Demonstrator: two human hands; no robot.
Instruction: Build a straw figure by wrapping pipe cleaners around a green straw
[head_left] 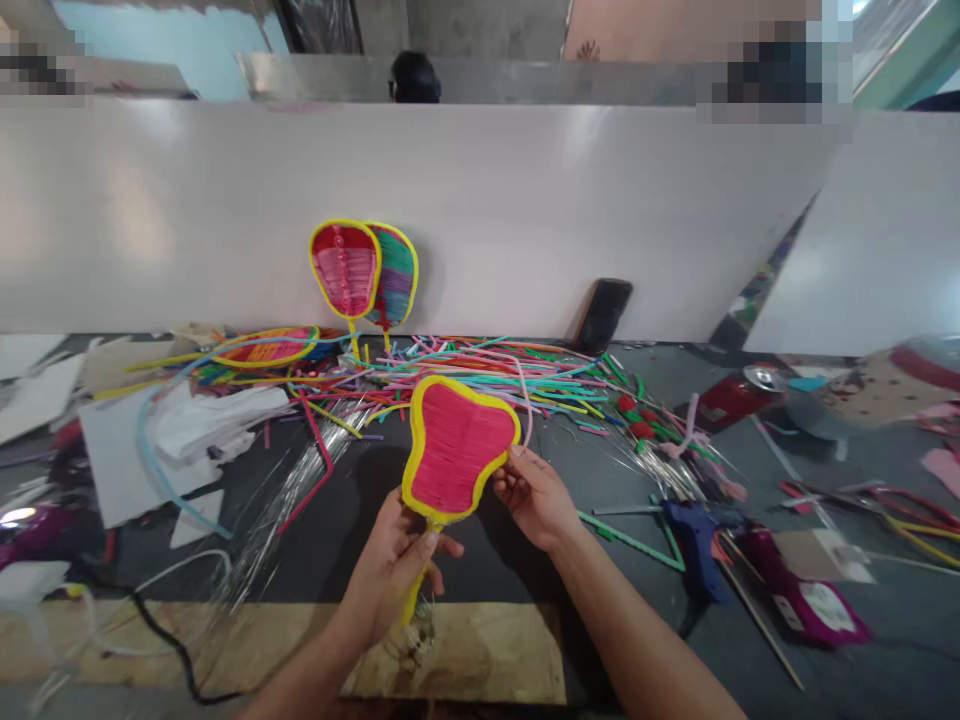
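The left hand (394,560) is closed around the yellow handle (415,592) of a pink fan (457,450) with a yellow rim. Its fingers are curled tight and its thumb lies up against the base of the fan head. The fan is held above the dark tabletop (330,545), in the middle of the view and over the near edge of a wooden board (495,655). Its long axis is nearly upright and leans a little to the right, with the handle down towards the person, the broad head up and away, and the flat pink face turned to the camera. The right hand (536,495) pinches the head's right rim between thumb and fingertips, its other fingers loosely bent. Most of the handle is hidden inside the left hand, and its lower end blurs into a tuft of clear strands. Further back, a heap of coloured straws (480,375) sprawls across the tabletop. At the right, a blue glue gun (694,530) lies partly hidden by clutter.
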